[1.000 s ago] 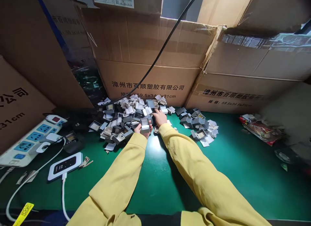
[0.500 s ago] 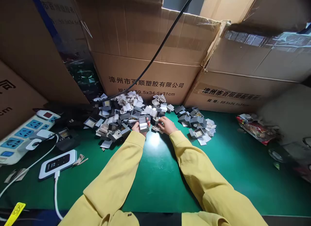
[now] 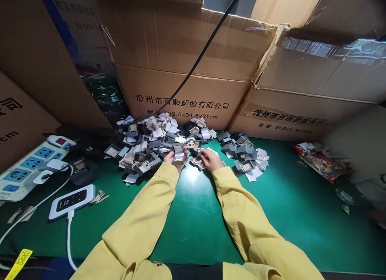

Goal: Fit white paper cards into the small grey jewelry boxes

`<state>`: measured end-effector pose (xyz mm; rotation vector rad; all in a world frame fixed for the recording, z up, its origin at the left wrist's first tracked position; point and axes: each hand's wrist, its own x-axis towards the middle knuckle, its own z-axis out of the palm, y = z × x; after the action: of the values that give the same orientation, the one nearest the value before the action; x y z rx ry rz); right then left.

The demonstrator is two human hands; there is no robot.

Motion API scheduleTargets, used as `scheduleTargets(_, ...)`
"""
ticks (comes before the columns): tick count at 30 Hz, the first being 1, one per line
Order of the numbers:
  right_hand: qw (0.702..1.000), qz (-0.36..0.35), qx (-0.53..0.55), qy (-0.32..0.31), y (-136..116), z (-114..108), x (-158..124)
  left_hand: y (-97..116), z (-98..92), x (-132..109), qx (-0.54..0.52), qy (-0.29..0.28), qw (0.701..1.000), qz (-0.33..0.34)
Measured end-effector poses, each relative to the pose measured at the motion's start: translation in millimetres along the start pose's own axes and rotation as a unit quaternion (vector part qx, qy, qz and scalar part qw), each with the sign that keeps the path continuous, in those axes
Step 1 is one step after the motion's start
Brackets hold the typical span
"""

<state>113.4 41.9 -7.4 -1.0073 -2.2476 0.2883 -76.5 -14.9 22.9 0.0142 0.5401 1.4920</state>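
My left hand point(image 3: 170, 158) is wrapped round a small grey box point(image 3: 179, 154), which is tilted up toward me in front of the pile. My right hand point(image 3: 212, 161) has its fingers curled together just to the right, beside scraps of beige card point(image 3: 197, 163). Whatever its fingertips hold is too small to make out. Right behind those fingertips lies an open dark box with a pale cut-out insert point(image 3: 191, 142). A large heap of grey boxes and white paper pieces point(image 3: 157, 132) spreads behind and left of my hands.
A second cluster of grey boxes point(image 3: 241, 146) lies to the right. Large cardboard cartons point(image 3: 181, 83) wall the back, crossed by a black cable point(image 3: 199, 59). On the left are a power strip point(image 3: 36, 167) and a white device point(image 3: 71, 201). A red wrapper point(image 3: 319, 161) sits far right.
My right hand has drawn slightly right and toward me, away from the dark box, whose pale insert now shows. My left hand still holds the grey box, now tilted differently.
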Motion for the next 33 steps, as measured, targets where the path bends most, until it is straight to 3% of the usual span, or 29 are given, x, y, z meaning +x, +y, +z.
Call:
scheduleTargets(3, 0.998, -0.04, -0.044, -0.01, -0.6, 0.4, -2.4, -7.6, 1.9, -3.1, 0.043, -0.034, 0.997, -0.045)
scheduleTargets(7, 0.999, -0.03, -0.039, 0.021, 2.3, 4.4, -3.3, -18.4, -0.3, -2.5, 0.094, -0.057, 0.991, -0.075)
scheduleTargets(11, 0.999, -0.003, -0.013, 0.043, 6.0, 7.9, -3.5, -19.6, -3.2, 2.1, 0.095, -0.023, 0.992, -0.074)
scheduleTargets(16, 0.999, 0.042, 0.005, 0.009, 0.0, 2.5, -2.4, -16.5, -1.5, 4.0, 0.09, 0.005, 0.993, -0.073)
scheduleTargets(22, 0.999, 0.02, 0.025, -0.011, -7.2, -4.8, -0.2, -15.7, 1.9, -1.0, 0.097, 0.02, 0.991, -0.088)
scheduleTargets(26, 0.999, 0.001, 0.028, -0.02, -7.3, -5.6, -1.2, -15.8, 5.5, -5.5, 0.098, 0.005, 0.992, -0.077)
scheduleTargets(30, 0.997, -0.021, 0.036, -0.067, -8.4, -7.2, -2.6, -17.6, 8.5, -6.9, 0.09, -0.011, 0.995, -0.045)
scheduleTargets(33, 0.996, -0.003, 0.048, -0.073, -10.8, -8.7, 2.2, -18.1, 8.0, -3.2, 0.08, -0.016, 0.996, -0.022)
